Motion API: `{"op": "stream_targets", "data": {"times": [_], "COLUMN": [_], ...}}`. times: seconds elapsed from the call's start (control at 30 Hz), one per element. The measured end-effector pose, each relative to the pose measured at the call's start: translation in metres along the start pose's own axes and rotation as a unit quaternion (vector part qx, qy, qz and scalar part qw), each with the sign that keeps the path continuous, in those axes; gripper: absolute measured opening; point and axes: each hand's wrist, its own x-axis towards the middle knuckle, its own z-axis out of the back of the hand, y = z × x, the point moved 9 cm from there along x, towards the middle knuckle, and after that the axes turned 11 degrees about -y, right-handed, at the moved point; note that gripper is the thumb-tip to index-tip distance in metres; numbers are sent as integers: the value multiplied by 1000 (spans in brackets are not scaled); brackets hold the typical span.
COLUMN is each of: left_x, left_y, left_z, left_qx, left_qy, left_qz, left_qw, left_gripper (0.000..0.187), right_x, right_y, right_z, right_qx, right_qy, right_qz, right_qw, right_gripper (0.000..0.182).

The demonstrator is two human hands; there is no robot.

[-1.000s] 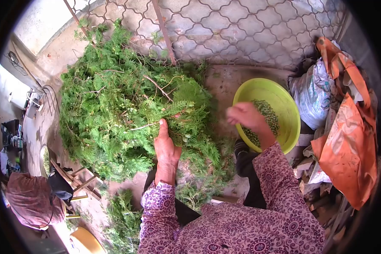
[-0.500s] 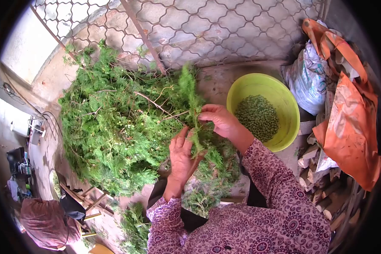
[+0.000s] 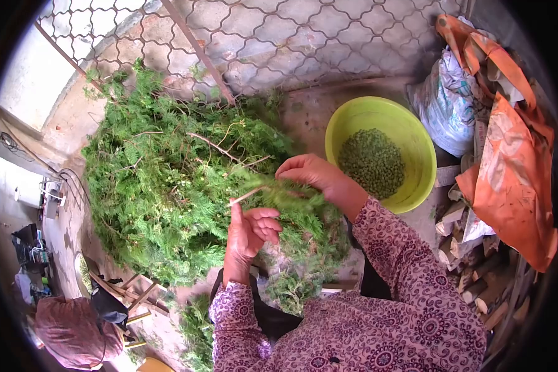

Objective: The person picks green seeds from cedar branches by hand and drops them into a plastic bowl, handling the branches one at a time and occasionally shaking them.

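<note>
The twig [image 3: 273,193] stood up a moment ago; now it lies sideways over the green pile [image 3: 167,186]. The right hand [image 3: 313,177] pinches it shut. The left hand [image 3: 251,226] curls loosely under its bare end, beside the bowl [image 3: 409,133] of berries.

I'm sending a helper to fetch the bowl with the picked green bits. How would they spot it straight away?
Start at the wire mesh fence along the back; below it lies a big heap of green branches. Right of that heap, on the bare ground, sits the bowl. It alone is round, bright yellow-green plastic, holding small green berries.
</note>
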Motion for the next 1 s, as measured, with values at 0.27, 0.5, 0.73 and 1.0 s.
{"op": "stream_targets", "data": {"times": [0.27, 0.5, 0.73, 1.0], "left_x": [-5, 5, 7, 3], "left_y": [24, 45, 21, -5], "left_z": [-16, -1, 3, 35], "left_qx": [-124, -36, -105, -150], "left_qy": [52, -50, -124, -223], "left_qz": [71, 75, -23, -123], "left_qw": [988, 995, 986, 955], "left_gripper": [58, 31, 28, 21], "right_x": [-2, 1, -1, -7], "right_y": [-19, -15, 38, 19], "right_z": [-32, -36, 17, 10], "right_qx": [-215, -278, -165, -232], "right_qy": [103, 117, -81, -17], "right_qz": [86, 149, 254, 230], "right_qw": [967, 942, 950, 945], "right_gripper": [14, 17, 20, 21]}}
